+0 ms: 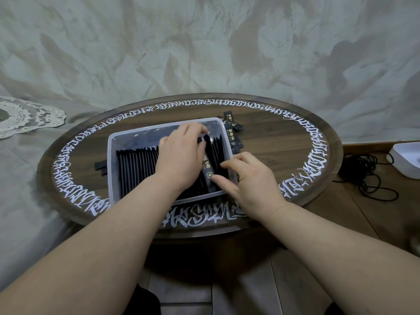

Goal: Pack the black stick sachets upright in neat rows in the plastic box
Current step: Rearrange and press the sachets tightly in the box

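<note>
Plastic box [111, 155] at the middle of the round table [284, 155]: in it, rows of sachets [138, 164] standing on edge, my left hand [181, 153] and right hand [247, 178] among them; loose sachets [234, 133] behind its right corner, more [101, 167] just left of it.

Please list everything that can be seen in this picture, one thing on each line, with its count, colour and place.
plastic box: one, clear, middle of the table
sachets in the box: many, black, upright in rows
loose sachets: several, black, on the table beyond the box's right corner
sachet: at least one, black, left of the box
table: one, round, brown with white lettering
lace cloth: one, white, far left
cable: one, black, on the floor, right
white object: one, right edge
left hand: in the box, gripping sachets
right hand: fingers pressing a sachet
</note>
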Demonstrator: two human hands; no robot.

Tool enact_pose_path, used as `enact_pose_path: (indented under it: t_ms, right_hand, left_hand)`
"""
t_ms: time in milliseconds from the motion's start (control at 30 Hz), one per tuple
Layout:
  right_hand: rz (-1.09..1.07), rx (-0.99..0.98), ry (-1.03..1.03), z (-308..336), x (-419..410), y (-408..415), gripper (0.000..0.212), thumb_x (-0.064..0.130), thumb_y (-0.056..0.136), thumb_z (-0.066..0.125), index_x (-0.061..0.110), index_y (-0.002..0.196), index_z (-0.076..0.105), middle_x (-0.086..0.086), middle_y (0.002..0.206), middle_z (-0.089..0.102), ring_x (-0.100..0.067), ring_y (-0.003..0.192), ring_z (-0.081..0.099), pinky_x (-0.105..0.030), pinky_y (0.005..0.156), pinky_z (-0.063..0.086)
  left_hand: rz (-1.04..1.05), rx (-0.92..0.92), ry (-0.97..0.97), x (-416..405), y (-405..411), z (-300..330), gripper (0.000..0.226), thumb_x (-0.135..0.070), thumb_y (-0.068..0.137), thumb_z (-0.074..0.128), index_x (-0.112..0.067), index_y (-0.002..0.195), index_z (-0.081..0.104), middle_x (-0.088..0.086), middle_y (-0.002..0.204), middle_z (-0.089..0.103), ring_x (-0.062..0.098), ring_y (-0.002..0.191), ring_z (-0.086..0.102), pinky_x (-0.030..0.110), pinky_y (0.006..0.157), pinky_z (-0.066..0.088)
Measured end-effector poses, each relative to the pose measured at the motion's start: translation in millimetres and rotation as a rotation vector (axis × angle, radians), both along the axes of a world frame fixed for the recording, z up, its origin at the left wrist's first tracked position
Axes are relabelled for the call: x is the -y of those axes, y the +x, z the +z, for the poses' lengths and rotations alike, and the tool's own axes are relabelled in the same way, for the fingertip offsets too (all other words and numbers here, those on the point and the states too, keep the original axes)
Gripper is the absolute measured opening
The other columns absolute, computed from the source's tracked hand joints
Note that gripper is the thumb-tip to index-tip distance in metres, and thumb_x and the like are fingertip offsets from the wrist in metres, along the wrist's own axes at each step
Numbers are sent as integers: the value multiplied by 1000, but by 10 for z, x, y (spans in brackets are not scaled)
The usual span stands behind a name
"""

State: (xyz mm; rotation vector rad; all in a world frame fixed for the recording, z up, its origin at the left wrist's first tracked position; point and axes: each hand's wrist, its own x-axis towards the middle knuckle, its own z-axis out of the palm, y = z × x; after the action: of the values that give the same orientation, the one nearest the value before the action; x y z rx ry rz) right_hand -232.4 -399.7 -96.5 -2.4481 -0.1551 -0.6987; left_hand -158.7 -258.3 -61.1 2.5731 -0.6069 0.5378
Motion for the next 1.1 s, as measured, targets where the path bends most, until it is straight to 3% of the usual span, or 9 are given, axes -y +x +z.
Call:
enact_pose_path:
  t_ms: [100,333,500,600,733,933,1100]
  right_hand:
    - [13,-55,1,28,14,13,40,44,82,67,12,105,71,-2,99,61,-21,82,60,-31,71,49]
    - [28,-64,3,31,43,58,36,39,81,71,13,107,70,0,102,61,-17,87,59,-26,75,45]
    - [21,-27,-3,8,34,81,34,36,78,74,13,103,71,0,99,63,-17,86,61,-31,74,51]
    - [12,-6,-12,-7,24,78,34,35,77,76,12,102,71,0,98,63,-17,84,61,-31,72,52]
    - [-3,-17,-20,1,17,56,37,36,76,76,12,103,71,0,99,62,-16,86,61,-30,73,50]
    - [-8,-53,-38,25,5,34,42,39,79,72,13,113,68,1,104,60,-15,90,58,-26,76,46]
    - [-14,-34,-31,17,14,35,36,38,76,76,11,100,72,-1,97,61,-17,83,60,-27,70,47]
  left_hand:
    - [7,-8,-3,1,6,-33,34,-29,93,56,-24,126,53,-3,127,52,21,117,50,43,97,34]
    - [39,19,32,-72,32,33,21,-25,91,53,-24,109,64,-6,115,60,19,113,52,42,97,35]
    - [0,-48,147,-94,-33,71,52,-25,88,50,-32,139,44,-10,139,48,16,132,38,47,110,25]
    - [-30,-82,175,-65,-51,76,59,-23,88,45,-39,143,34,-12,144,42,15,134,32,52,111,20]
    - [-28,-95,207,-68,-52,77,53,-25,87,49,-39,137,42,-12,136,46,15,130,37,53,112,18]
    - [-38,-119,72,-102,-54,103,37,-14,86,54,-27,121,48,-12,117,56,14,116,51,50,112,22]
    - [-38,-116,55,-106,-45,73,32,-14,88,55,-24,117,48,-10,113,57,15,112,53,49,113,21]
